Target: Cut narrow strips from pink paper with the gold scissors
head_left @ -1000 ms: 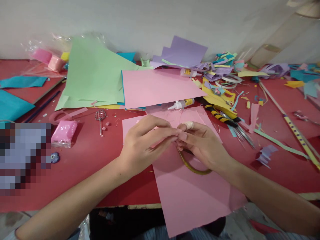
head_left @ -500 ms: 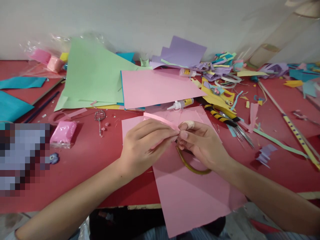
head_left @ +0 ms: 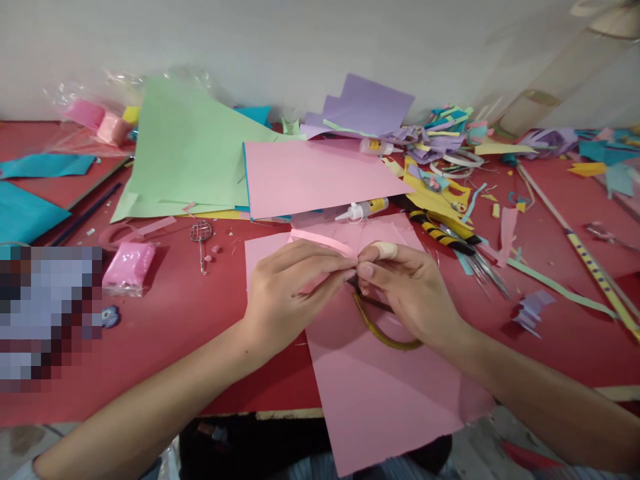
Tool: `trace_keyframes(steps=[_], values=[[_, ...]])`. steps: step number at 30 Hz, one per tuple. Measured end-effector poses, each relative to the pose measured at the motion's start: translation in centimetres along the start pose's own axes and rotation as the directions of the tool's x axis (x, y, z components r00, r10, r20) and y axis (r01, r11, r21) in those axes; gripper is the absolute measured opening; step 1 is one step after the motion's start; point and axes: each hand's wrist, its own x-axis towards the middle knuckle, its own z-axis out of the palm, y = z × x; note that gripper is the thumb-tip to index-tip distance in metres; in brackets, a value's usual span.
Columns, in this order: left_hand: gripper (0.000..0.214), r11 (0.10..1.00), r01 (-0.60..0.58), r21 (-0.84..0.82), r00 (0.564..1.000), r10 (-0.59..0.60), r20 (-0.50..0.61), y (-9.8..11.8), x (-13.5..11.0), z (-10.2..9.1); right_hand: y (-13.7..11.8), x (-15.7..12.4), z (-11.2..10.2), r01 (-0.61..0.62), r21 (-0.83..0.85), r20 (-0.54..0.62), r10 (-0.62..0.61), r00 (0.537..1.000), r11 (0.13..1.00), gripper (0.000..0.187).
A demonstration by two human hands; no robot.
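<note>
My left hand (head_left: 290, 287) and my right hand (head_left: 407, 290) meet fingertip to fingertip over a large pink paper sheet (head_left: 380, 387) that hangs over the table's front edge. Both hands pinch a narrow pink paper strip (head_left: 320, 241), which sticks out up and to the left from the fingers. A bandage wraps my right index finger. Under my right hand lie scissors with an olive handle loop (head_left: 385, 333) on the pink sheet.
The red table (head_left: 175, 327) is littered with coloured paper: a green sheet (head_left: 185, 153), a pink sheet (head_left: 315, 173), purple sheets (head_left: 365, 103), blue sheets (head_left: 25, 213). A glue bottle (head_left: 363, 209), a yellow-black tool (head_left: 440, 233), pink clay (head_left: 127, 265) and scraps lie around.
The pink strip has come out from between the fingers and now shows above my left hand. Both hands stay pressed together in nearly the same place.
</note>
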Motion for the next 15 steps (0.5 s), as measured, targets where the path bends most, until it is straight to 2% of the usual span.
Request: trace_keyframes(steps=[4,10,12,15], values=[[0.009,1.0,-0.016,0.004,1.0,0.016,-0.008,-0.18,0.0,-0.01,0.18,0.12,-0.05,0.015,0.008,0.011,-0.015,1.0,1.0,0.006],[0.007,0.998,-0.034,0.053,0.999,0.034,-0.004,-0.34,0.03,-0.1,0.45,0.01,-0.25,-0.034,0.011,0.042,0.034,0.999,0.999,0.003],[0.006,0.997,-0.038,0.064,0.999,0.038,-0.007,-0.3,0.06,-0.13,0.37,-0.08,-0.17,-0.024,-0.006,0.051,0.024,0.998,1.0,0.003],[0.007,0.998,-0.033,0.057,0.999,0.034,-0.01,-0.2,0.12,-0.19,0.11,-0.22,0.05,0.07,-0.08,0.068,-0.065,0.996,0.994,0.006]])
